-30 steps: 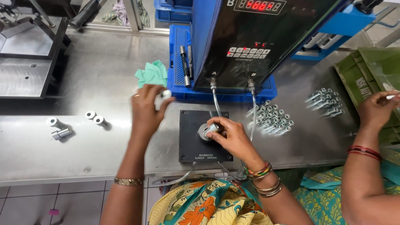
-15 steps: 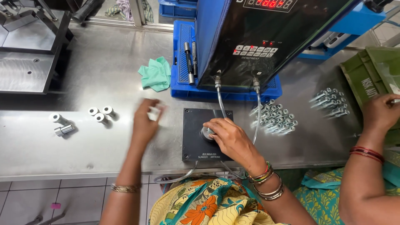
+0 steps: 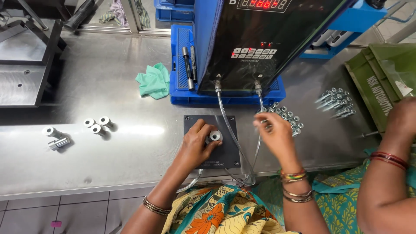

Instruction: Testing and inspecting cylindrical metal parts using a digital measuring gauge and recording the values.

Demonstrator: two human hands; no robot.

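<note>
Small metal sleeve [image 3: 215, 137]: seated at the centre of the dark fixture plate [image 3: 225, 156], open end facing up. Pinched at its side between thumb and fingertips of the left hand [image 3: 195, 146], closed on it from 8 o'clock.

Step in hand, as judged: setting the sleeve on the plate's central seat, grip not yet released.

Right hand [image 3: 274, 132]: at 3 o'clock of the sleeve, raised just above the bench, fingers loosely curled, nearest the heap of metal sleeves [image 3: 289, 120] at 2 o'clock. Impossible to tell whether it grips one.

Two clear hoses [image 3: 228, 128]: routed from the test machine [image 3: 260, 47] at 12 o'clock, down past the sleeve's right side and off the bench edge.

Further out:
- at 11 o'clock, blue tray [image 3: 181, 69] under the machine, with green cloth [image 3: 154, 81] beside it;
- at 9 o'clock, well apart, five loose sleeves [image 3: 97, 126] on the steel bench [image 3: 130, 164];
- at 2 o'clock, beyond the heap, cluster of long bolts [image 3: 336, 103] and green crate [image 3: 377, 86];
- at 3 o'clock, far edge, co-worker's hand [image 3: 403, 121].

Next move, as judged: calls for the sleeve square and fully down on its seat, fingers clear of it, hoses unsnagged.
</note>
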